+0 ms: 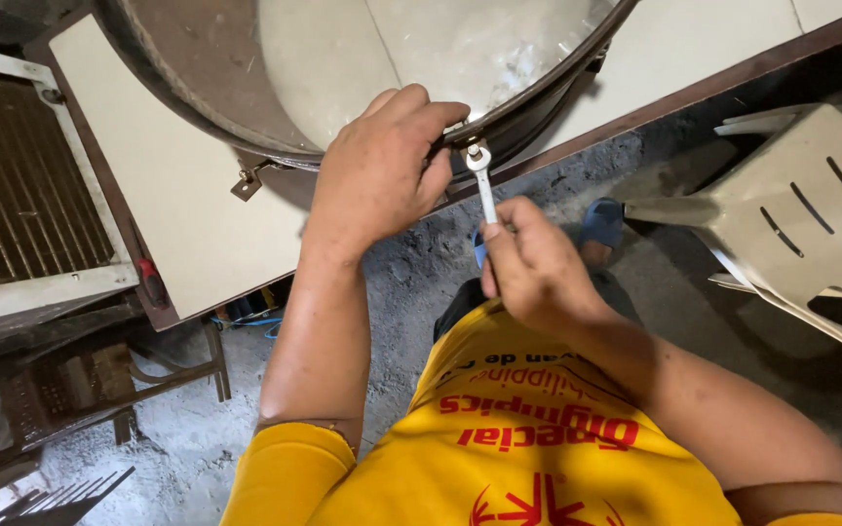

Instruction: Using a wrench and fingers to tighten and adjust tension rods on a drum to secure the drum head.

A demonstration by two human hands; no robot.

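My left hand (382, 170) grips the dark rim of a large round metal drum (207, 68) that lies on a cream-topped table (177, 195). My right hand (533, 268) holds the shaft of a small silver wrench (482, 175). The wrench's head sits on a bolt at a bracket on the drum's rim, right beside my left fingers. A second metal bracket (248, 180) sticks out from the rim further left.
A finned metal radiator panel (21, 185) leans at the left. A beige plastic chair (801, 214) stands at the right. Below are rough concrete floor (411, 282), my blue sandal (601, 224), and metal frames (99, 390) at the lower left.
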